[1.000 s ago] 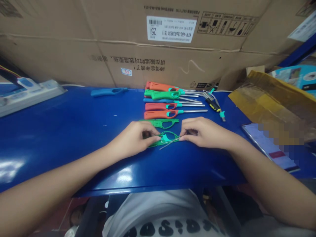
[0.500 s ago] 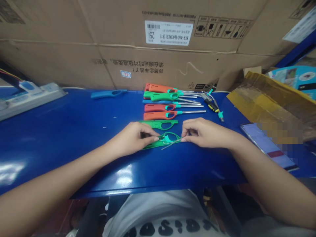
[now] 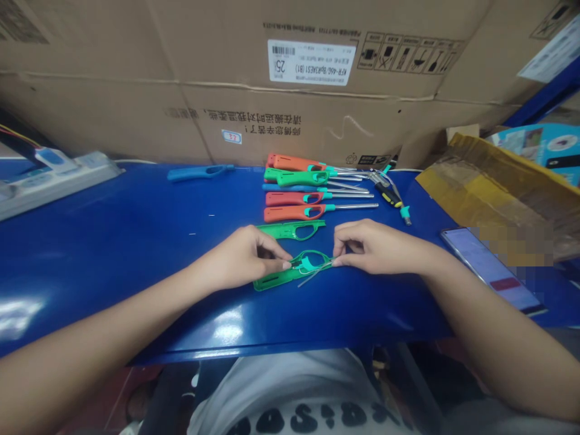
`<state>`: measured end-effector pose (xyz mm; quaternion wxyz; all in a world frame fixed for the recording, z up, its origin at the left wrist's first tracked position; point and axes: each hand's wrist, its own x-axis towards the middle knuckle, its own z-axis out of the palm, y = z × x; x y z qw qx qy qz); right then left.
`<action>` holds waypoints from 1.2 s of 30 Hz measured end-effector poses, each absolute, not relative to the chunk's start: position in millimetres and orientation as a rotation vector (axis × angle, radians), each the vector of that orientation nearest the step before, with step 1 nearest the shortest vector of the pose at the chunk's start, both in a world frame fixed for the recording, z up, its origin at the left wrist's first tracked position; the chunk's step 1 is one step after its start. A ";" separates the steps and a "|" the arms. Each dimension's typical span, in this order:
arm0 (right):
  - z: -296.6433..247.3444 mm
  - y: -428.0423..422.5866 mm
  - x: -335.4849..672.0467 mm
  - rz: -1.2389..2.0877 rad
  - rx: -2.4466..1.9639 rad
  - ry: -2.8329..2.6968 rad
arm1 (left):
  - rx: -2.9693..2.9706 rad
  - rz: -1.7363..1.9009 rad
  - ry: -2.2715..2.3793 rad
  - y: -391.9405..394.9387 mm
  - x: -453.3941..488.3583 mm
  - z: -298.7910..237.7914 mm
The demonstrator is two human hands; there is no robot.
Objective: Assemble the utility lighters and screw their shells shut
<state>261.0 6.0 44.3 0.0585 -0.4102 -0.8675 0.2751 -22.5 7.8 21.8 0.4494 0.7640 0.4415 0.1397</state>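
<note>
My left hand (image 3: 240,257) and my right hand (image 3: 371,246) both pinch an open green plastic lighter shell (image 3: 274,280) lying on the blue table. Its teal trigger part (image 3: 308,263) sits inside the loop. My left fingertips rest beside that part, and my right fingers hold the end near a thin metal rod (image 3: 312,276). A second green shell (image 3: 290,230) lies just above my left hand, untouched. Beyond it, several assembled orange, green and blue utility lighters (image 3: 294,196) lie side by side, with their metal nozzles pointing right.
A yellow-and-black screwdriver (image 3: 388,195) lies right of the lighters, and a blue lighter shell (image 3: 199,173) lies far left. A phone (image 3: 487,269) lies at right, beside tan packaging (image 3: 498,181). A power strip (image 3: 45,181) is at left. Cardboard boxes form the back wall.
The held green shell has turned, with its handle end swinging down and left. My hands have shifted slightly with it. The other lighters stay in place.
</note>
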 end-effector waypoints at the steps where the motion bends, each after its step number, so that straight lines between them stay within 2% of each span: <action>1: 45.0 5.8 261.2 0.847 -1.251 -2.634 | 1.914 0.340 1.083 7.0 -22.4 21.9; 8: 51.1 6.7 267.3 0.970 -1.371 -2.624 | 2.400 0.482 1.031 1.9 -21.4 31.2; 15: 53.5 10.2 273.9 1.061 -1.387 -2.623 | 2.854 0.328 0.887 1.2 -25.8 29.6; 26: 46.7 13.4 270.4 1.099 -1.411 -2.527 | 2.931 0.283 0.920 -5.3 -20.4 27.5; 36: 40.3 15.4 271.2 0.899 -1.405 -2.504 | 2.917 0.244 0.952 -9.4 -19.2 32.7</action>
